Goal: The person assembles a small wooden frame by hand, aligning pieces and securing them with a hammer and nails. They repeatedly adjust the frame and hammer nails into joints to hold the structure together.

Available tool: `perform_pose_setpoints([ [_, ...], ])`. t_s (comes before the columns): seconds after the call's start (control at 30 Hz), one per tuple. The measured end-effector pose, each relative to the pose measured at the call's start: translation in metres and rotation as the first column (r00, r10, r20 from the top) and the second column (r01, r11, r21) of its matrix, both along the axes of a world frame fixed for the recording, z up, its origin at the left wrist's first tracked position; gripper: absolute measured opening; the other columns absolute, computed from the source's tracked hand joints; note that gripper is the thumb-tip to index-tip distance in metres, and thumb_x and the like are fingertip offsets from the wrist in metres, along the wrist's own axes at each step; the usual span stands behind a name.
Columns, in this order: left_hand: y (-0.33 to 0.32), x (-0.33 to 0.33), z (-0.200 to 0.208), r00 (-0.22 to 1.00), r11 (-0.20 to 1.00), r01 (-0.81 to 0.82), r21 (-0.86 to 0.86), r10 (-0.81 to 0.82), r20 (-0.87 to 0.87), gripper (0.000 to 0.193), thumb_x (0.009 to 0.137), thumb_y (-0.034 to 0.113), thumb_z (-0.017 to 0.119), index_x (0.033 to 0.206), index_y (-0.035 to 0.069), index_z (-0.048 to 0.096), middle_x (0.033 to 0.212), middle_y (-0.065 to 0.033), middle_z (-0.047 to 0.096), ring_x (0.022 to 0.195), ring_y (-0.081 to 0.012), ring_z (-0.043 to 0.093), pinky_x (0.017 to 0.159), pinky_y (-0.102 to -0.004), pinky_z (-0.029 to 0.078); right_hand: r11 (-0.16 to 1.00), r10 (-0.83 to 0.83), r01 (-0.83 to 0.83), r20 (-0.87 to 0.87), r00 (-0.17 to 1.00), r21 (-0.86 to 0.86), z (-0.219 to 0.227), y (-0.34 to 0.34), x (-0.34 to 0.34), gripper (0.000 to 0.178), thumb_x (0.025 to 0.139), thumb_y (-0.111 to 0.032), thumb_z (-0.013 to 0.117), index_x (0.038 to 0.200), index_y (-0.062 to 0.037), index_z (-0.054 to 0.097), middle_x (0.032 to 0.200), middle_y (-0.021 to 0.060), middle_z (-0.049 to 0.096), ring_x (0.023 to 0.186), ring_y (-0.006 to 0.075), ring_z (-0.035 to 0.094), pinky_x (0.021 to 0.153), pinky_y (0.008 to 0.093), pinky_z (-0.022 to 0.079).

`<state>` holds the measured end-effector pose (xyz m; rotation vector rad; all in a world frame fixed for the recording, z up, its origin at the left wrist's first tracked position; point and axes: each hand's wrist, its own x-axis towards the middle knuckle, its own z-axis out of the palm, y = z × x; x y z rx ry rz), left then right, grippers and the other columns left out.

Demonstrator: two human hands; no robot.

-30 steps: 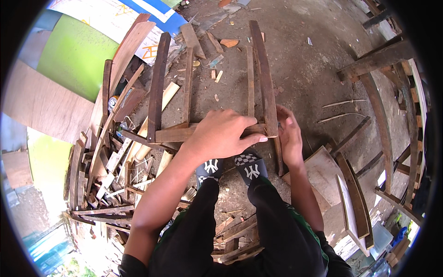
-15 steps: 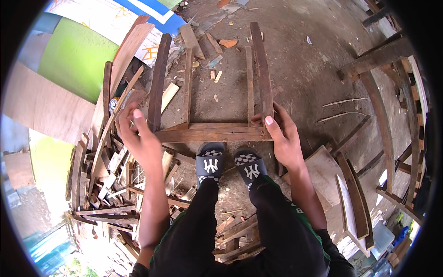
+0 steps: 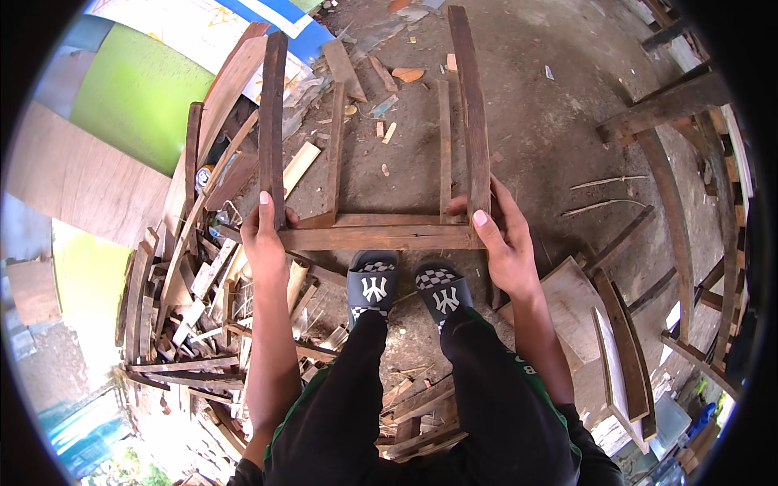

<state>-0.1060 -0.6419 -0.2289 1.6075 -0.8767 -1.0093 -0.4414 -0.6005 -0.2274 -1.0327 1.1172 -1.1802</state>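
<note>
A dark brown wooden frame (image 3: 381, 237) stands in front of my feet, its crossbar nearest me and its long legs reaching away on both sides. My left hand (image 3: 264, 241) grips its left corner, thumb on top of the left leg and fingertips showing at the inner side. At the right corner my right hand (image 3: 504, 235) is wrapped round the right leg, thumb along the top, some fingers hidden behind the wood. Thinner inner bars of the frame show beyond the crossbar.
On the left lies a heap of scrap wood (image 3: 198, 316) beside leaning panels (image 3: 130, 93). Wood offcuts (image 3: 344, 69) litter the dirt floor ahead. At right are a board (image 3: 559, 304) and a dark wooden structure (image 3: 668, 109). My sandalled feet (image 3: 373, 287) are below the crossbar.
My left hand, apart from the wood before, has come in and closed on the left corner. The frame's far leg ends have shifted up in view. My right hand keeps its hold.
</note>
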Motion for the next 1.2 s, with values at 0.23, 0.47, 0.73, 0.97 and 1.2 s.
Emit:
perform_pose_setpoints([
  [0.23,0.001,0.002,-0.006,1.0,0.999,-0.01,-0.032,0.009,-0.028,0.053,0.11,0.048,0.054,0.106,-0.003,0.071,0.077,-0.0045,0.064,0.073,-0.013,0.056,0.072,-0.029,0.043,0.999,0.029,-0.029,0.019,0.999,-0.019,-0.004,0.004,-0.001,0.066,0.107,-0.023,0.059,0.16,0.0037,0.031,0.126,0.016,0.068,0.119,0.0229,0.063,0.108,0.0394,0.047],
  [0.47,0.0,0.005,-0.005,0.989,1.0,-0.022,-0.001,0.021,-0.145,0.056,0.11,0.047,0.052,0.119,-0.005,0.07,0.082,-0.0059,0.065,0.076,-0.0141,0.057,0.074,-0.0295,0.045,0.999,0.045,-0.045,0.041,0.998,0.003,-0.001,0.006,-0.001,0.071,0.108,-0.029,0.058,0.163,0.0019,0.026,0.128,0.0178,0.067,0.128,0.0249,0.059,0.113,0.0405,0.041],
  [0.73,-0.001,0.005,0.0,0.97,0.999,-0.033,0.033,0.039,-0.239,0.055,0.109,0.047,0.055,0.122,-0.005,0.068,0.09,-0.0065,0.068,0.079,-0.0138,0.057,0.075,-0.0294,0.045,0.971,0.229,-0.214,0.167,0.959,-0.106,-0.015,0.014,-0.009,0.103,0.094,-0.007,0.074,0.169,-0.0057,0.004,0.136,0.0192,0.059,0.129,0.0263,0.058,0.117,0.0434,0.041],
  [0.97,-0.003,0.004,0.006,0.957,1.0,0.004,0.0,-0.004,-0.289,0.046,0.109,0.044,0.056,0.116,0.0,0.07,0.089,-0.0069,0.069,0.077,-0.0138,0.056,0.075,-0.0299,0.044,0.982,0.187,-0.188,-0.081,0.979,0.007,-0.014,0.019,-0.004,0.092,0.089,0.01,0.071,0.165,-0.0069,0.023,0.132,0.0136,0.062,0.128,0.0245,0.061,0.114,0.0433,0.048],
  [1.2,-0.007,0.008,0.01,0.958,0.998,0.0,0.065,0.018,-0.286,0.038,0.111,0.04,0.053,0.12,0.005,0.066,0.091,-0.0067,0.068,0.078,-0.0156,0.057,0.075,-0.0311,0.045,0.969,0.245,-0.24,-0.256,0.935,0.05,-0.018,0.013,-0.012,0.049,0.09,0.008,0.072,0.137,0.0003,0.061,0.131,0.0111,0.07,0.126,0.0222,0.065,0.114,0.0408,0.049],
])
